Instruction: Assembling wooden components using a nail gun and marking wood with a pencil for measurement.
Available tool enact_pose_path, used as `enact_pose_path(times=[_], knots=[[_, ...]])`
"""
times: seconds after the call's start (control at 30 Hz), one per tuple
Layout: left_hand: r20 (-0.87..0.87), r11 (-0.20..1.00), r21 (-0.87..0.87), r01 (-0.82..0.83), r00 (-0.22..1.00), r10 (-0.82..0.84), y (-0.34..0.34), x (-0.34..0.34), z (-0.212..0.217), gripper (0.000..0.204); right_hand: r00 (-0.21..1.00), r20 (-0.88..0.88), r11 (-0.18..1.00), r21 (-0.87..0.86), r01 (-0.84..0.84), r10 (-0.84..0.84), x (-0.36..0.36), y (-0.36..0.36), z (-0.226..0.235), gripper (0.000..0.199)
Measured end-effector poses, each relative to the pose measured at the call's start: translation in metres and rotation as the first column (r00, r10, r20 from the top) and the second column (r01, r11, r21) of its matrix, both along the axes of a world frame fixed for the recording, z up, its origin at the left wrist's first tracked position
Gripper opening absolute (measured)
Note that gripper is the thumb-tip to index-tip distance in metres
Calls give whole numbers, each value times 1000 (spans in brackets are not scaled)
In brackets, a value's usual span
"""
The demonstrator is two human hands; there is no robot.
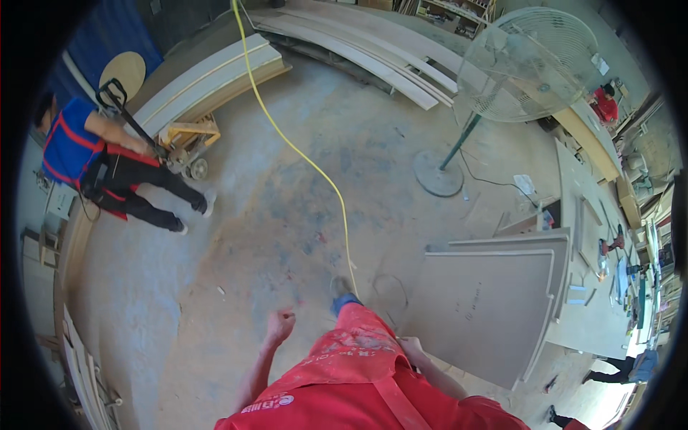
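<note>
My left hand (281, 325) hangs out in front of my body on the left, above the floor. Its fingers are curled into a loose fist, slightly smeared, and I see nothing in it. By the right edge of my red apron (358, 337) is my right hand (411, 349), low at my side, its fingers partly hidden. Close to that hand, large flat panels (473, 308) with notched edges stand or lean in a stack. A yellow hose or cable (315, 168) hangs down across the view and ends near my shoe (340, 288).
At left, a person (82, 154) in blue and red handles a pallet jack (132, 118) beside stacked boards (208, 82). A large pedestal fan (527, 64) stands at the far right, its cord (494, 183) on the floor. A workbench (591, 315) with tools lines the right side.
</note>
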State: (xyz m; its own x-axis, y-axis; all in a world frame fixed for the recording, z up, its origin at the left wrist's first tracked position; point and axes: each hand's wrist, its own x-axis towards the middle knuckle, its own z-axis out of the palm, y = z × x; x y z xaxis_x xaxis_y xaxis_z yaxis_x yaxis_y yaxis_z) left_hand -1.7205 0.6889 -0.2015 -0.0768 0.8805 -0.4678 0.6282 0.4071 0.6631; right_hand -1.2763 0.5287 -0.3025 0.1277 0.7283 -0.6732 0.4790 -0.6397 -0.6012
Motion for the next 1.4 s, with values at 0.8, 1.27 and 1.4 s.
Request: enact_pose_path(times=[0.8, 1.27, 1.4], knots=[[93, 619, 602, 504, 726, -681, 740, 120, 228, 59, 964, -106, 803, 579, -138, 243, -246, 846, 105, 41], [451, 573, 254, 779, 428, -783, 1052, 116, 199, 47, 393, -426, 85, 582, 809, -815, 134, 1057, 265, 23], [443, 706, 0, 708, 633, -635, 1174, 105, 160, 46, 678, -154, 493, 575, 654, -719, 119, 1210, 220, 26]])
